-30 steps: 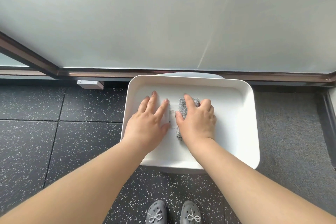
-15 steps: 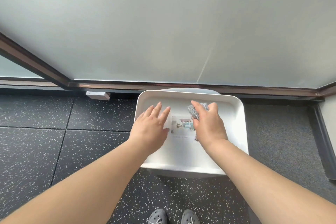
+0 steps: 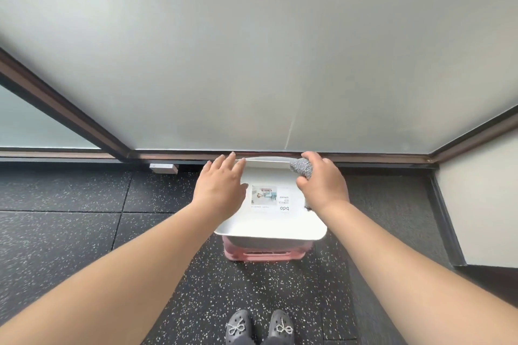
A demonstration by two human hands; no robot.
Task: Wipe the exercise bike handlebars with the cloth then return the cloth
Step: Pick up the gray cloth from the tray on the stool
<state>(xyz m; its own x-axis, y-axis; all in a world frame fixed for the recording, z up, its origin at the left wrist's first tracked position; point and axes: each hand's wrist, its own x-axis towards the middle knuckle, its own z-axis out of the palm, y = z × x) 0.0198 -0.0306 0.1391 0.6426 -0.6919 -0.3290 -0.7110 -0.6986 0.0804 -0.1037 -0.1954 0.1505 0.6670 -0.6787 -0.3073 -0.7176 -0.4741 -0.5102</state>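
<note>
My right hand point(image 3: 322, 182) grips a grey speckled cloth point(image 3: 302, 168), bunched up and lifted above the right side of a white tray point(image 3: 269, 234). A small end of the cloth shows below my wrist. My left hand point(image 3: 220, 183) hovers over the tray's left side with fingers straight and holds nothing. A printed label point(image 3: 270, 199) lies on the tray's floor between my hands. The exercise bike and its handlebars are out of view.
The tray rests on a pink crate point(image 3: 265, 253) on the black speckled floor point(image 3: 70, 232). A frosted glass wall with a dark frame point(image 3: 280, 154) runs right behind it. A white wall point(image 3: 482, 204) stands at the right. My grey shoes point(image 3: 260, 328) are below.
My right hand has lifted the cloth off the tray's floor. My left hand has come up off the tray. The view has pulled back and up, showing the pink crate.
</note>
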